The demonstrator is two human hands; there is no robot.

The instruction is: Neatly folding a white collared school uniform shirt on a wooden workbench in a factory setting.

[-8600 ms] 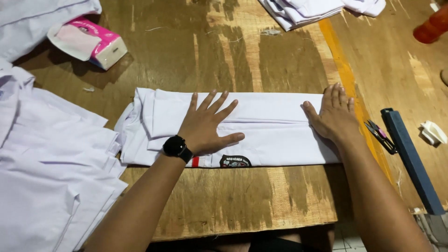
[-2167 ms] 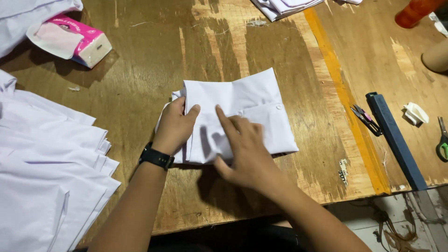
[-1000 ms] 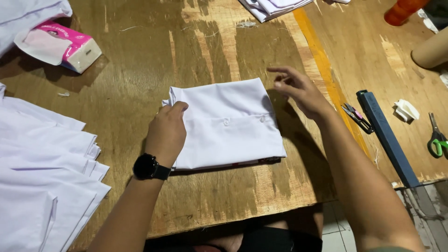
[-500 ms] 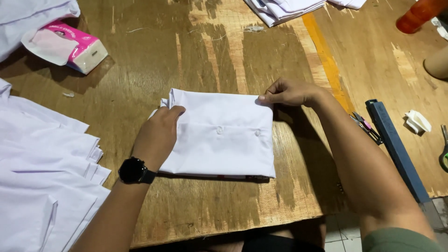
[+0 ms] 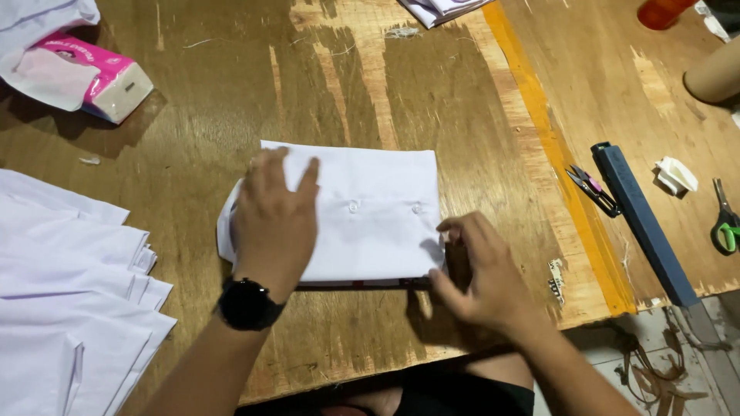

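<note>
We count one folded white shirt [image 5: 362, 216] in the middle of the wooden table [image 5: 432, 85], with two small buttons showing on its top face. Our left hand [image 5: 274, 223] lies flat on the shirt's left part, fingers spread and pressing down, closed on nothing. Our right hand [image 5: 482, 270] sits at the near right corner of the shirt, with the thumb below the near edge and the fingers curled onto the right edge, so it pinches that corner lightly. One black watch [image 5: 248, 304] sits on the left wrist.

To the left lies one stack of white shirts [image 5: 69, 308], its layers fanned out toward the near edge. At the far left there is one pink tissue pack [image 5: 89, 73]. To the right of the shirt we see one blue bar [image 5: 640, 223], one small thread snip [image 5: 592, 189] just left of it, one crumpled white scrap [image 5: 677, 175], and one pair of green-handled scissors [image 5: 724, 223] at the right edge. One orange bottle [image 5: 663, 11] and one cardboard tube [image 5: 713, 75] stand at the far right, and one more pile of white cloth [image 5: 439, 9] lies at the far edge.

Half a second ago the right hand held the far right corner; it has now come down to the near right corner. The left hand has slid from the left edge further onto the top.
</note>
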